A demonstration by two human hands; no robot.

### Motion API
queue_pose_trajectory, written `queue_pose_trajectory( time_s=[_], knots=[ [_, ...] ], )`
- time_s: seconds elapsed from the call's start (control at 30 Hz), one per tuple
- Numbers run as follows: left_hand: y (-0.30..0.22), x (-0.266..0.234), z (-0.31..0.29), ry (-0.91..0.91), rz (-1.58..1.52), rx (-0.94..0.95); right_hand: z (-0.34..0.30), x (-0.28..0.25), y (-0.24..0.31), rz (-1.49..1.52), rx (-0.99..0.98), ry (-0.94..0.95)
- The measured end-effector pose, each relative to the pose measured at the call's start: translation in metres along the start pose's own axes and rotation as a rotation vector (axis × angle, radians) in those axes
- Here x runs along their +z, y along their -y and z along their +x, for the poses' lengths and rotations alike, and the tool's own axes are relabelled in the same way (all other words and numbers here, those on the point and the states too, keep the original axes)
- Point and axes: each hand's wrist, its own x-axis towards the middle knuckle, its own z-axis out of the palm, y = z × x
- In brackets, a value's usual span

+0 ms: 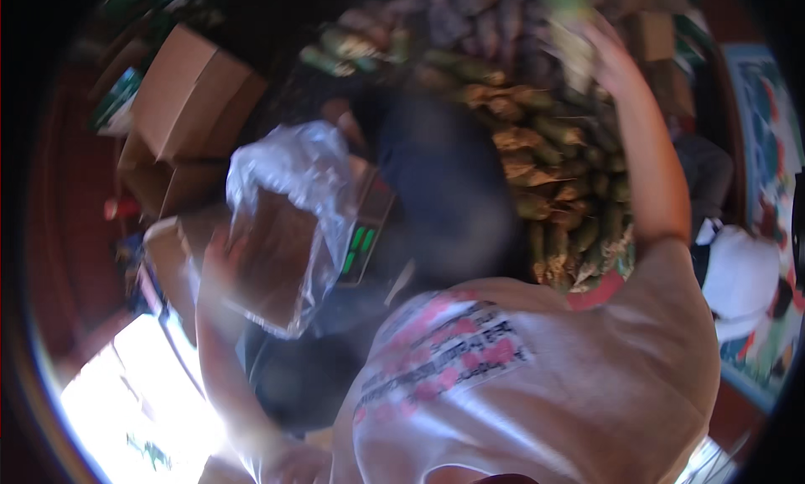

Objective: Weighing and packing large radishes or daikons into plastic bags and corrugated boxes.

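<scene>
At the upper right, my right hand [610,58] is closed around a long pale-green vegetable [572,52], blurred by motion; its exact kind is unclear. My left hand [223,262] is at the left rim of an open cardboard box [272,249] lined with clear plastic [289,161]. Blur hides whether its fingers grip the rim or only rest there. Beside the box's right edge, a scale with a lit green display [359,239] shows in part.
Green vegetables with dry, straw-coloured ends [545,153] form a large pile right of my dark-clothed leg [444,182]. Purplish ones [478,23] lie behind. Taller cardboard boxes [189,98] stand at the upper left. A white bundle [742,274] sits far right.
</scene>
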Motion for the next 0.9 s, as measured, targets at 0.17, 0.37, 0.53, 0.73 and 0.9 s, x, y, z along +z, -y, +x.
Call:
queue_pose_trajectory(
  time_s=[0.17, 0.37, 0.53, 0.73, 0.9],
  knots=[
    [-0.066, 0.018, 0.029, -0.29, 0.118, 0.27, -0.138, -0.117, -0.118, -0.364, 0.329, -0.346],
    [-0.191, 0.072, 0.02, -0.535, 0.219, 0.259, -0.18, -0.111, -0.234, -0.305, 0.564, -0.308],
    [-0.214, 0.1, 0.083, -0.382, 0.458, 0.293, -0.244, -0.094, -0.242, -0.243, 0.483, -0.032],
    [-0.179, 0.121, 0.092, -0.438, 0.558, 0.327, -0.286, -0.077, -0.281, -0.966, 0.275, 0.246],
    [-0.171, 0.138, 0.083, -0.4, 0.54, 0.284, -0.297, -0.061, -0.322, -1.128, 0.385, 0.175]
  ],
)
